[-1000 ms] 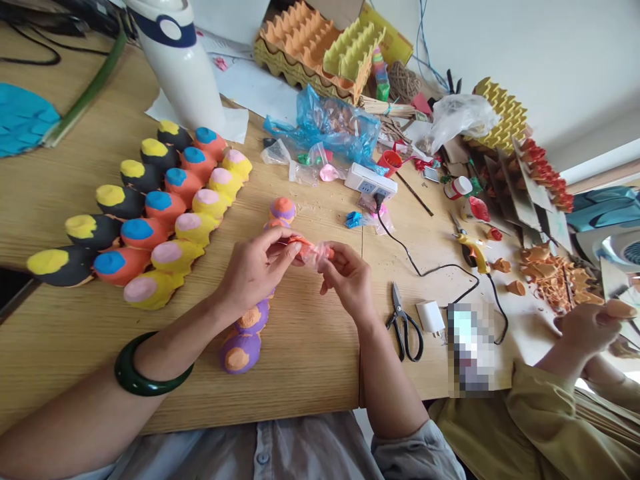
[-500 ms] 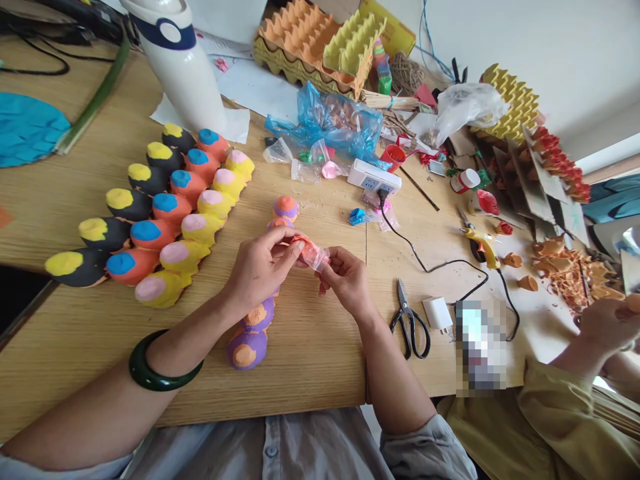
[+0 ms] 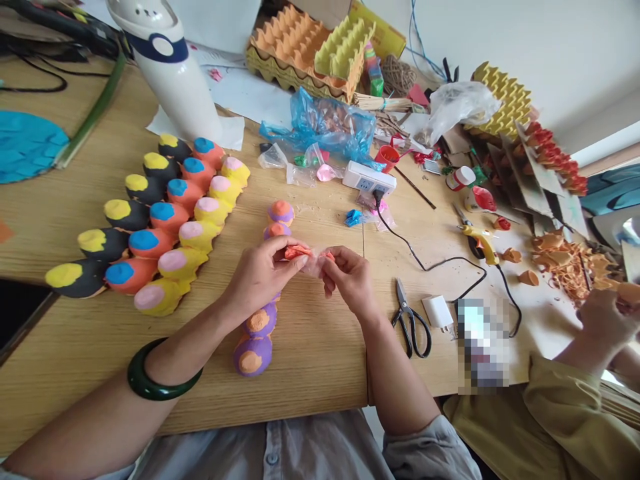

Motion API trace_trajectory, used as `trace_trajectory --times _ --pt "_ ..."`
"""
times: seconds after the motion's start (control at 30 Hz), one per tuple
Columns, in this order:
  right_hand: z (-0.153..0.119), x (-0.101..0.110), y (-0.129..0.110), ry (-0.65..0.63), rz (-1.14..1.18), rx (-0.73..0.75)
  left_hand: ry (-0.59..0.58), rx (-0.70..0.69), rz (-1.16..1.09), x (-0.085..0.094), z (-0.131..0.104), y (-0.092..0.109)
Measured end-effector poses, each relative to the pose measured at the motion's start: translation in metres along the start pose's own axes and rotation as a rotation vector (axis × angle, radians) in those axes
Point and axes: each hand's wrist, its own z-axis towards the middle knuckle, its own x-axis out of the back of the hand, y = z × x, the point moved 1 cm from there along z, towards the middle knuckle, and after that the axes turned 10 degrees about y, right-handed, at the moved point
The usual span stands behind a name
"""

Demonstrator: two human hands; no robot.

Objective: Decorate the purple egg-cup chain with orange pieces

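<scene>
My left hand (image 3: 257, 270) pinches red-orange clay (image 3: 296, 251) partly wrapped in thin clear plastic (image 3: 314, 264). Close beside it, my right hand (image 3: 350, 277) grips the other end of the plastic, where a small orange bit shows at the fingertips. Both hands are over a purple row of cups with orange tops (image 3: 254, 355), and hide its middle. To the left lie joined rows of painted cups: black with yellow tops (image 3: 103, 244), orange with blue tops (image 3: 145, 241), and yellow with pink tops (image 3: 173, 261).
Black-handled scissors (image 3: 411, 320), a white plug (image 3: 437, 313) and a yellow glue gun (image 3: 481, 244) lie to the right. A power strip (image 3: 369, 179) and blue bag (image 3: 330, 120) are further back. A white bottle (image 3: 175, 87) stands back left. Another person's hand (image 3: 607, 320) is at far right.
My hands have drawn slightly apart, with the plastic stretched between them and an orange bit now visible at my right fingertips. The view has shifted slightly.
</scene>
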Motion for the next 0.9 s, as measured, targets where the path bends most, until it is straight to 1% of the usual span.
trace_trajectory --times 0.07,0.2,0.27,0.37,0.53,0.73,0.9 --pt "0.001 0.000 -0.005 -0.032 0.146 -0.084 0.012 -0.003 0.011 0.000 0.000 0.001" --pt "-0.001 0.002 -0.014 0.003 0.319 -0.098 0.042 -0.003 0.018 0.000 0.001 0.002" --pt "-0.002 0.004 -0.016 -0.006 0.365 -0.106 0.048 -0.001 -0.002 0.000 0.000 0.002" --pt "-0.002 0.005 -0.015 -0.005 0.373 -0.080 0.047 0.006 -0.045 0.000 -0.001 0.000" --pt "-0.001 0.006 -0.012 0.092 0.269 -0.014 0.051 0.008 -0.072 -0.001 -0.003 0.002" --pt "-0.001 0.006 -0.016 0.075 0.279 0.002 0.090 0.028 -0.119 -0.001 -0.003 0.010" --pt "0.002 0.006 -0.013 0.080 0.345 -0.028 0.093 0.014 -0.143 -0.002 -0.003 0.008"
